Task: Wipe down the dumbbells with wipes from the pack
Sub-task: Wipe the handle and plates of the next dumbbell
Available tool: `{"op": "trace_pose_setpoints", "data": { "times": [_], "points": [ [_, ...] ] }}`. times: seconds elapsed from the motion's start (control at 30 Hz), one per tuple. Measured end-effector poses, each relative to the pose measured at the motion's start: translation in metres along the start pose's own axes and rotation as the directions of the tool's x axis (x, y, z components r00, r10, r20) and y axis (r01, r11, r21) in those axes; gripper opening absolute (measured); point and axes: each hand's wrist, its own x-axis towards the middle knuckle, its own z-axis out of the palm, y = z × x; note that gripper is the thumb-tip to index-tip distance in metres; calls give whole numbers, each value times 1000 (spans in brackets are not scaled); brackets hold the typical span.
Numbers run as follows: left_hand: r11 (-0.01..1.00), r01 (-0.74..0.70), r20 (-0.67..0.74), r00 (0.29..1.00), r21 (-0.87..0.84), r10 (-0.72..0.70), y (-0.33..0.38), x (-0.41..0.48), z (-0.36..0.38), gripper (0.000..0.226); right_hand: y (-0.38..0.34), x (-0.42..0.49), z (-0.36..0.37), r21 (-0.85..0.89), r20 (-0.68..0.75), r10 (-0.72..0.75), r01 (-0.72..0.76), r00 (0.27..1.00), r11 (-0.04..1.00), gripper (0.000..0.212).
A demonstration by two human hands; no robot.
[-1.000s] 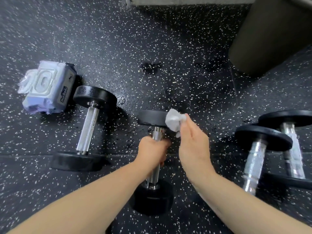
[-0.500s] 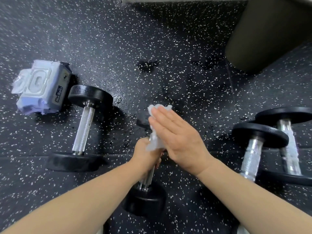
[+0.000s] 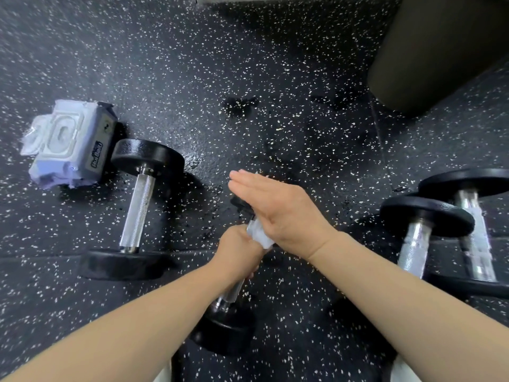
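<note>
Near head of the held dumbbell point(image 3: 223, 333) is seen low and close to the body, the bar tilted away. Whether that head rests on the floor cannot be told. The chrome handle is clasped by the left hand point(image 3: 239, 253), fingers curled round it. Just beyond, a white wipe point(image 3: 258, 233) is pressed onto the far head by the right hand point(image 3: 279, 213), which is held flat with fingers straight and together, so nothing is gripped by it. The far head is mostly hidden under palm and wipe.

Step judged: far head being wiped.
- The handle should be clasped firmly so the weight is not rolled by the rubbing.
- Pressure is best spread through the whole palm.
- The bar should be turned at the left wrist so the rim and both faces are covered.
- The stretch of handle under the left hand will need a shifted grip later.

Surface: black rubber floor point(image 3: 275, 78), flecked white, tile seams visible. Darker patches, possibly damp, are noted farther off.

A second dumbbell point(image 3: 135, 213) lies to the left, with the wipes pack point(image 3: 67, 150) just beside its far head. A pair of dumbbells point(image 3: 425, 216) lies close together at right.

Farthest, a dark rounded bulk point(image 3: 440, 51) is seen at upper right, not identified.
</note>
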Motion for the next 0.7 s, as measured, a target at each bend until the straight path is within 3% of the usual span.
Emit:
{"op": "trace_pose_setpoints", "data": {
  "times": [0.1,0.2,0.27,0.33,0.4,0.53,0.7],
  "points": [
    [999,-3,31,1000,34,2,-1,1,4,27,-3,-15,-3,189,-26,242,-233,970,954,47],
    [991,11,5,1000,136,-11,-3,6,7,26,-3,-30,-15,188,-89,457,-436,885,880,60],
    [996,56,-27,998,73,-54,-6,10,5,25,-5,-35,-20,201,-131,517,-488,846,849,50],
    [997,80,-31,996,-6,-80,-7,11,2,22,-8,-41,-19,283,-109,471,-427,876,859,35],
    [996,82,-30,996,-28,-83,-6,12,-2,23,-7,-50,-10,256,-109,346,-310,932,916,35],
    [994,112,-18,993,-19,-112,-4,14,-3,20,5,-53,6,-96,-95,56,-65,994,993,38],
    [991,34,13,999,132,-37,-5,11,1,29,14,-31,10,-333,-39,-75,58,996,941,40]
  ]
}}
